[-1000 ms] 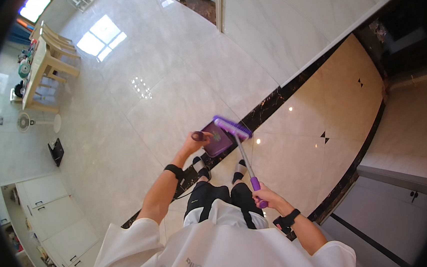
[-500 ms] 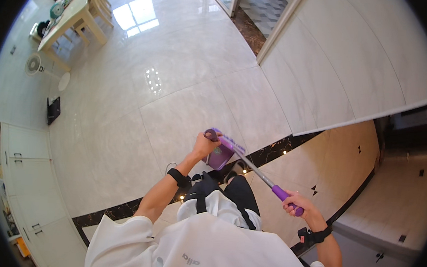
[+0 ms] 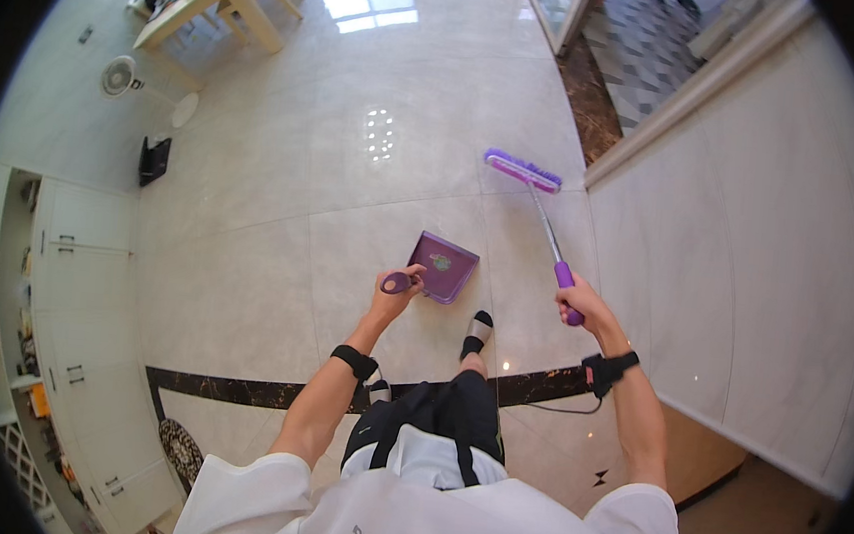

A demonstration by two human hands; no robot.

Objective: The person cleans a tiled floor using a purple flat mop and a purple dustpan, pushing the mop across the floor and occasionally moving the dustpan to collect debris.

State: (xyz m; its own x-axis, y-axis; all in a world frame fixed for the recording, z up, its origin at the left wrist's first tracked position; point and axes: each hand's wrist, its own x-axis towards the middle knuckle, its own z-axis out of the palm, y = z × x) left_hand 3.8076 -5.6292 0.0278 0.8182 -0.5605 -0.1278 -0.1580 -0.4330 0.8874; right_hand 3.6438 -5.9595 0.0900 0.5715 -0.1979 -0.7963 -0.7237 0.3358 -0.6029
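Observation:
My left hand point(image 3: 397, 287) is closed around the purple handle of a dustpan point(image 3: 444, 266). The pan hangs or rests just ahead of my feet, and I cannot tell whether it touches the floor. In my right hand point(image 3: 582, 307) is the purple grip of a broom point(image 3: 549, 226) with a grey metal shaft. Its purple bristled head point(image 3: 523, 169) reaches forward over the tiles, near the end of the right wall and apart from the dustpan.
White cabinets point(image 3: 100, 281) line the left side. A white fan point(image 3: 119, 76) and a black object point(image 3: 154, 161) stand at the far left, before a table point(image 3: 192, 3) with chairs. A doorway point(image 3: 609, 60) opens ahead right, beside a pale wall point(image 3: 750, 242). A dark floor strip point(image 3: 267, 393) crosses near my feet.
I have stepped forward past the dark strip. The broom head, earlier against the dustpan, has swung forward and right, away from it. Both hands still hold their handles.

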